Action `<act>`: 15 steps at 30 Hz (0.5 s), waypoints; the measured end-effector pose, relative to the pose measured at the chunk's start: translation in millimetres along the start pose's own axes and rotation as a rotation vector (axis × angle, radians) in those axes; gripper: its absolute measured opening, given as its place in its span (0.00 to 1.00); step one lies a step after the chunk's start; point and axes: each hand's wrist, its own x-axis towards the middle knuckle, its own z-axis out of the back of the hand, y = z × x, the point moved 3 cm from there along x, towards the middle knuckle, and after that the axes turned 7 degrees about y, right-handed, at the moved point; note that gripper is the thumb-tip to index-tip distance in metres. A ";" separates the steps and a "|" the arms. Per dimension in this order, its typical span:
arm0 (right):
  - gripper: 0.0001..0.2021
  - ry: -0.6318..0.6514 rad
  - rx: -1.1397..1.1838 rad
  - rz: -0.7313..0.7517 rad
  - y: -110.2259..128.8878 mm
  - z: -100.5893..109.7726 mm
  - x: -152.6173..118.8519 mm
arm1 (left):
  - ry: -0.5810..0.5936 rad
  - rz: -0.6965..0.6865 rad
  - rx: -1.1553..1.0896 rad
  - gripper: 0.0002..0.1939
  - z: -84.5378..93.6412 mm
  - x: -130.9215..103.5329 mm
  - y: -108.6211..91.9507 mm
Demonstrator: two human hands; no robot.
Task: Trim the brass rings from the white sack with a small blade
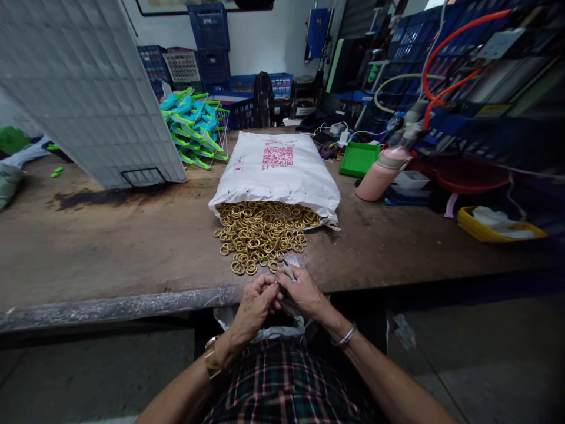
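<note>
At the table's front edge my left hand (pixel 257 301) and my right hand (pixel 303 292) meet, fingertips almost touching. Pinched in my right hand is a thin pointed tool (pixel 289 271), its dark tip directed at the rings. The fingers of my left hand are closed; whatever they pinch is too small to make out. Just beyond both hands, a heap of brass-coloured rings (pixel 260 232) spills from the mouth of a white woven sack (pixel 300 176) with red print. Below the hands hangs the pale rim of a plastic bag (pixel 282 333), partly hidden by them.
On the left of the wooden table (pixel 110 247) stands a tall grey ribbed panel (pixel 101 88), with green and blue plastic pieces (pixel 194 126) behind it. A pink bottle (pixel 382 176), a green tray (pixel 359 159) and a yellow tray (pixel 477 229) sit to the right.
</note>
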 end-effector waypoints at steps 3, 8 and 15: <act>0.13 0.030 0.024 0.023 -6.0 -1.0 3.3 | 0.049 0.025 -0.120 0.16 -0.7 -3.0 -1.0; 0.11 -0.046 -0.150 0.090 -13.1 3.7 3.1 | 0.031 0.026 -0.191 0.17 0.7 -3.9 -0.3; 0.08 0.128 -0.600 0.248 -12.7 -7.6 -8.0 | -0.039 -0.004 -0.096 0.16 6.7 -0.5 4.1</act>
